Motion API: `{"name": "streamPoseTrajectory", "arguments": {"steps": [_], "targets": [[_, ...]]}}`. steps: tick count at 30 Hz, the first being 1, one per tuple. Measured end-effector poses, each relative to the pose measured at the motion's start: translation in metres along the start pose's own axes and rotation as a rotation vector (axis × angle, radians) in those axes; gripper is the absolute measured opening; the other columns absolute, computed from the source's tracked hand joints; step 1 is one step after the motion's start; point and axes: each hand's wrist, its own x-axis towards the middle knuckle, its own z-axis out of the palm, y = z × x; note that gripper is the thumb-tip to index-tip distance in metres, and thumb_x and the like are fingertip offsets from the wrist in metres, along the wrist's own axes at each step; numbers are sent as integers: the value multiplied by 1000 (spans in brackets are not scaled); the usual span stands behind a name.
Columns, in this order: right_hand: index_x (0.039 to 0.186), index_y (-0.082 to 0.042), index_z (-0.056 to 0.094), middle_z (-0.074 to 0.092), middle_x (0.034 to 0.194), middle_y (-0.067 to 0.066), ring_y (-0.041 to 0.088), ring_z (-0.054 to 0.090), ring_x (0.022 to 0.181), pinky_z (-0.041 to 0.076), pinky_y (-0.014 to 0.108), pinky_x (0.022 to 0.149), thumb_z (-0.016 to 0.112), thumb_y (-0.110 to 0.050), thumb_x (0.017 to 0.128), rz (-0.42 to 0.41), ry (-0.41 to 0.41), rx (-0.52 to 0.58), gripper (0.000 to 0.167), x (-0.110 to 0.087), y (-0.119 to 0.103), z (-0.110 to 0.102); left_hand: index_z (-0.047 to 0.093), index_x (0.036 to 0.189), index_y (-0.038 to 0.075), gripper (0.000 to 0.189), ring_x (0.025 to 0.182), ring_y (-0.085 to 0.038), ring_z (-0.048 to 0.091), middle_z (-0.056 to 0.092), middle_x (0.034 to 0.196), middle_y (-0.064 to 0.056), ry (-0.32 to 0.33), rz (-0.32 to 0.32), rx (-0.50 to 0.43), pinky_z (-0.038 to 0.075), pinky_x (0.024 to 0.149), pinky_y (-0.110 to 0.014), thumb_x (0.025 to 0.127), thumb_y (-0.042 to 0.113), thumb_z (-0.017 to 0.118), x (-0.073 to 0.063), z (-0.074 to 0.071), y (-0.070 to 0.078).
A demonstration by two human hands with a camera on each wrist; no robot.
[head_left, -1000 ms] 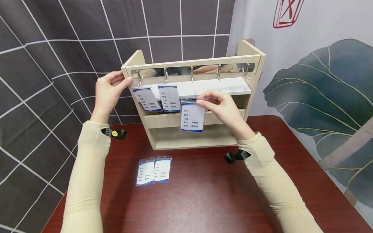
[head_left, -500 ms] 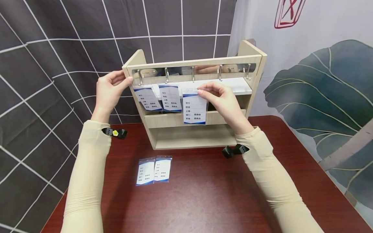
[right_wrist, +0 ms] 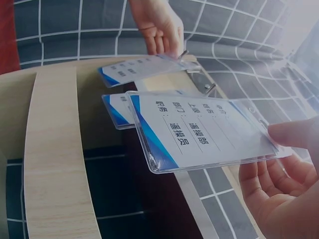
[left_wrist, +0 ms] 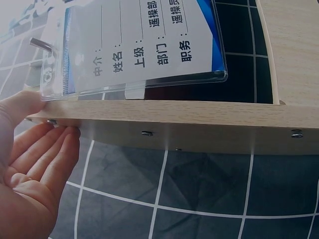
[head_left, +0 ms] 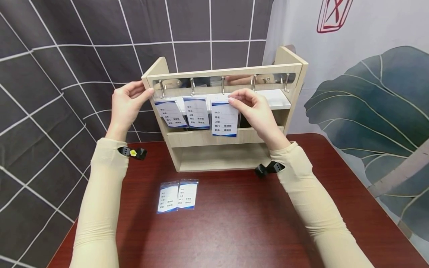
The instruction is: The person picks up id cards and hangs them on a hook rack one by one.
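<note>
My right hand (head_left: 249, 111) pinches the top right corner of a badge holder (head_left: 224, 120), a clear sleeve with a white and blue card. Its upper edge is just below the middle hook (head_left: 222, 86) of the shelf's metal strip. Two more badge holders hang from the hooks to the left, one badge (head_left: 171, 113) on the outermost hook and another badge (head_left: 196, 112) beside it. My left hand (head_left: 129, 106) grips the left side panel (left_wrist: 174, 113) of the wooden shelf (head_left: 214, 139), thumb in front and fingers behind.
Two badge holders (head_left: 177, 195) lie side by side on the dark red table (head_left: 228, 223), in front of the shelf. Two bare hooks, one of them the rightmost hook (head_left: 286, 82), are to the right of the middle one. A tiled-pattern curtain (head_left: 100, 74) hangs behind.
My right hand has raised the badge holder and moved it slightly right, bringing its top close under the middle hook. The left hand keeps its hold on the shelf's side.
</note>
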Motion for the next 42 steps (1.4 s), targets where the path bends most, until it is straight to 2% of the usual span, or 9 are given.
{"name": "streamPoseTrajectory", "arguments": {"steps": [8, 13, 19, 27, 42], "targets": [[112, 2, 69, 71, 98, 1, 11, 64, 88, 50, 23, 80, 68, -10, 97, -29, -5, -22, 19, 6, 2, 3, 68, 129, 2, 46, 115, -14, 67, 67, 128, -16, 1, 9, 6, 52, 99, -26, 89, 20, 79, 1, 0, -1], [114, 7, 66, 70, 101, 5, 10, 62, 88, 49, 22, 78, 65, -8, 98, -39, -2, -49, 22, 10, 4, 5, 67, 130, 2, 47, 115, -14, 67, 67, 128, -16, -1, 5, 9, 51, 100, -26, 89, 20, 79, 0, 0, -2], [115, 4, 67, 69, 106, 13, 11, 61, 89, 48, 22, 76, 64, -12, 99, -48, 5, -123, 22, 12, 5, 8, 67, 129, 2, 47, 116, -15, 66, 67, 128, -16, -1, 7, 12, 51, 100, -26, 89, 21, 79, 0, 0, -2], [113, 1, 69, 70, 105, 13, 11, 61, 87, 48, 22, 75, 65, -14, 99, -84, 58, -181, 20, 15, 7, 10, 67, 130, 2, 47, 116, -15, 66, 67, 129, -17, -1, 8, 10, 51, 100, -26, 89, 21, 79, 1, 0, -3], [107, 0, 71, 73, 97, 10, 11, 62, 77, 52, 18, 71, 68, -11, 96, -191, 204, -360, 15, 14, 7, 19, 67, 130, 2, 46, 116, -15, 66, 67, 129, -16, 6, 0, 21, 51, 100, -26, 89, 22, 79, -1, 1, -1]]}}
